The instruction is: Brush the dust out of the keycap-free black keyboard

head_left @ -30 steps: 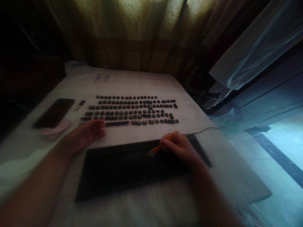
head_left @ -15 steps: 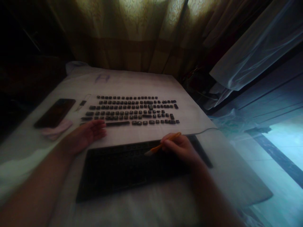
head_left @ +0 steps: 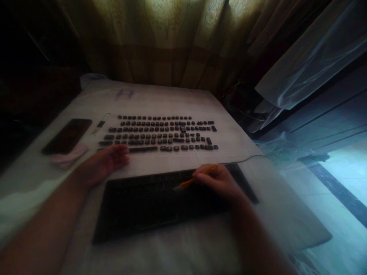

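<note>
My right hand (head_left: 216,179) is closed around an orange-handled brush (head_left: 187,183), its pale bristles pointing down and left over the black keyboard base (head_left: 137,214). Whether the bristles touch the base is hard to tell in the dim light. My left hand (head_left: 110,162) holds nothing. It rests on the white cloth beyond the base's upper left corner, fingers loosely apart and close to the long spacebar keycap (head_left: 143,149). Several rows of loose black keycaps (head_left: 149,136) lie behind the base, laid out much like a keyboard.
A dark phone (head_left: 68,135) lies at the left, partly over a pink cloth (head_left: 69,157). Beside it is a keycap puller-like wire tool (head_left: 101,123). A thin cable (head_left: 249,157) runs right from the base. The table's right edge drops beyond; a curtain (head_left: 160,46) hangs behind.
The brush tip has shifted slightly left and down over the keyboard base, with my right hand tilting along. My left hand stays in place.
</note>
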Demonstrator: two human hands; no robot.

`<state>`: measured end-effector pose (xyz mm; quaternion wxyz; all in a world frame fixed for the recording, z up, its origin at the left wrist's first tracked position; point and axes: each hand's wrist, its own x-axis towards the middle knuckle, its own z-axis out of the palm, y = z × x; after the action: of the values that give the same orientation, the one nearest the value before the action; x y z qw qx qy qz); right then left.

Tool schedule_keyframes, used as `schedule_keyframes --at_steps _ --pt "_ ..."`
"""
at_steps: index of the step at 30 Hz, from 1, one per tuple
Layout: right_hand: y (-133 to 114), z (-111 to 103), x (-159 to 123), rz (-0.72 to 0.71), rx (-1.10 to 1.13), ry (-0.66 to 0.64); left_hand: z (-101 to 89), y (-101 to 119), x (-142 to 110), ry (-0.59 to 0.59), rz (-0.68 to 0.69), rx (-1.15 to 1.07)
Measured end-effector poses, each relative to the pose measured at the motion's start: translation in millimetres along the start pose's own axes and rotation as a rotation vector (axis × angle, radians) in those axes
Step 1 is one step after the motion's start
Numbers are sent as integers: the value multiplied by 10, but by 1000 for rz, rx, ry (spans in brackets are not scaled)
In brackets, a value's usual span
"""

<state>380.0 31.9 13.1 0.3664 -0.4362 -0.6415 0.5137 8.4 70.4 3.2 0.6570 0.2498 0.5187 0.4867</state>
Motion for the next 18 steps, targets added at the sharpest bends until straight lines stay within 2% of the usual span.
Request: schedule_keyframes --at_steps 11,18 --pt "-7 -34 -16 -17 71 26 29 -3 -22 30 7 24" --pt "0 -68 -23 -4 -2 48 33 -3 -12 21 0 18"
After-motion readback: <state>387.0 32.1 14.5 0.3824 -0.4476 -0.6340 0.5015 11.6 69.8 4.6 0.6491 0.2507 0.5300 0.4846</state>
